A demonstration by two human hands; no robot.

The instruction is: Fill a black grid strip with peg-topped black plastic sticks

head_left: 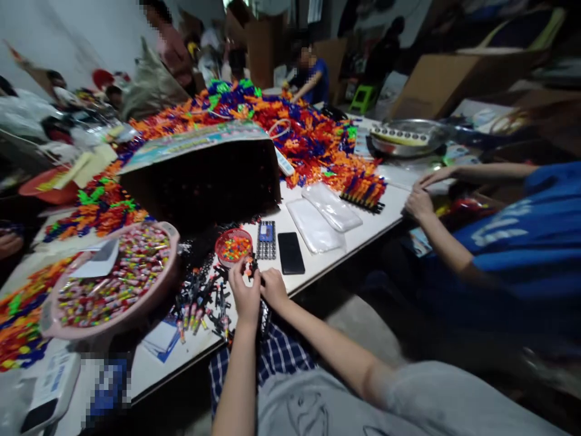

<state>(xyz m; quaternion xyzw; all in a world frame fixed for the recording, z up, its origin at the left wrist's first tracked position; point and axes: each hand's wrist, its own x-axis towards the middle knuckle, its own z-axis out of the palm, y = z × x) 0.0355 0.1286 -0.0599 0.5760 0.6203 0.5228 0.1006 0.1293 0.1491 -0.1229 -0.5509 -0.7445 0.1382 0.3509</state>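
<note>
**Two hands pinch a tiny piece by the red bowl**

The left hand (245, 290) and the right hand (273, 287) meet at the near edge of the white counter (363, 227). The fingers of both hands are curled in tight around a small orange and black piece (249, 267). It is too small to tell just what it is.

The piece is held up just below a little red bowl (233, 247) full of bright beads. Right of the bowl lies a small dark tray (266, 240), and beside that a black phone (290, 252). Left of the hands, black sticks (204, 297) lie in a messy heap on the counter. Further left sits a big pink tub (113, 281) full of tiny colored bits.

Another person in a blue shirt (517, 242) sits on the right, with both hands on the counter edge.
</note>
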